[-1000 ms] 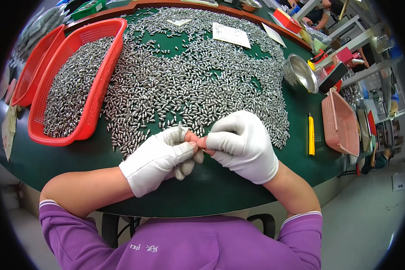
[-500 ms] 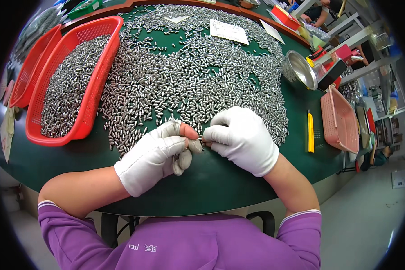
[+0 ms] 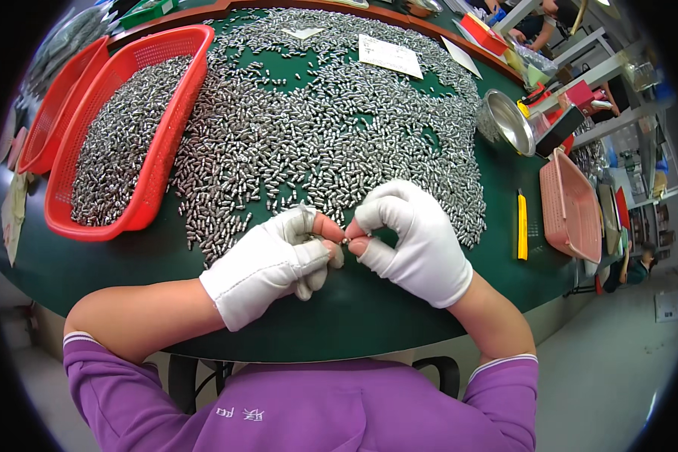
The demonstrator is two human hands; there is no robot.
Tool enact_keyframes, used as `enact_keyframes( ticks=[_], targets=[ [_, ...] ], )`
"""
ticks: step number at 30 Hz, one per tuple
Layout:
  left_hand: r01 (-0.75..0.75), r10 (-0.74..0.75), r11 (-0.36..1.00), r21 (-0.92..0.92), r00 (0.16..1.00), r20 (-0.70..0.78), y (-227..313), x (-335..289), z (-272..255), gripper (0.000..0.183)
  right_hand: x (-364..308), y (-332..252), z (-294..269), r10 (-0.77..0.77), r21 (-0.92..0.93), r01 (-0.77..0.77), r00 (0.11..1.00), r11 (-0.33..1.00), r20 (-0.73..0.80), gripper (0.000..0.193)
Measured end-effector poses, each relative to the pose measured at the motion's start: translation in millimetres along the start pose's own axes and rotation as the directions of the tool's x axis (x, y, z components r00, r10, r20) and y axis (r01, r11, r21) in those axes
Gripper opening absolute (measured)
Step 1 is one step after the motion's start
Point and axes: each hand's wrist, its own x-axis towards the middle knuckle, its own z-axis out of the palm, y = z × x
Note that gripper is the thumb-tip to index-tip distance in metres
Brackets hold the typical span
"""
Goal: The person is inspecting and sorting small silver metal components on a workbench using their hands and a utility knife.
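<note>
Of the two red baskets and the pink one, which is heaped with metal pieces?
The inner red basket, directly left of the loose metal pieces; no heap shows in the outer red basket or the pink basket.

From the head, the fisheye view looks down, rather near, on the left hand (image 3: pixel 273 260), the right hand (image 3: pixel 422 248) and the worktop (image 3: pixel 346 320).

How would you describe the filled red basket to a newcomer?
Start at the green table and its wide spread of silver metal parts. Along the spread's left edge stands the long red basket. Unlike the red neighbour farther left, it visibly holds a heap of such parts.
</note>
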Motion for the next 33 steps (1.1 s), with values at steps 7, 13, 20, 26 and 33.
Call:
enact_keyframes(
  ticks=[7, 13, 20, 26, 33],
  targets=[
    [-0.017, 0.015, 1.0, 0.027, 0.999, 0.047, -3, 0, -2, 0.017, -1, -4, 5, 0.053, 0.139, -0.06, 0.997, 0.989, 0.057, 0.02],
    [-0.02, 0.021, 0.999, -0.027, 0.999, 0.033, -2, -2, -2, 0.017, 5, -4, 4, -0.121, 0.075, 0.122, 0.992, 0.99, -0.023, 0.022],
    [-0.018, 0.023, 0.996, -0.087, 0.998, 0.053, -4, 0, -5, 0.015, 9, 0, 1, -0.279, -0.01, 0.279, 0.96, 0.96, -0.001, 0.021],
    [-0.032, 0.038, 0.995, -0.098, 0.997, 0.062, -4, 0, -5, 0.014, 12, 2, -4, -0.354, -0.062, 0.354, 0.935, 0.933, 0.007, 0.024],
    [-0.011, 0.016, 0.995, -0.098, 0.999, 0.045, -2, -1, -4, 0.015, 11, 7, -4, -0.346, -0.085, 0.344, 0.938, 0.935, -0.008, 0.024]
  ],
)
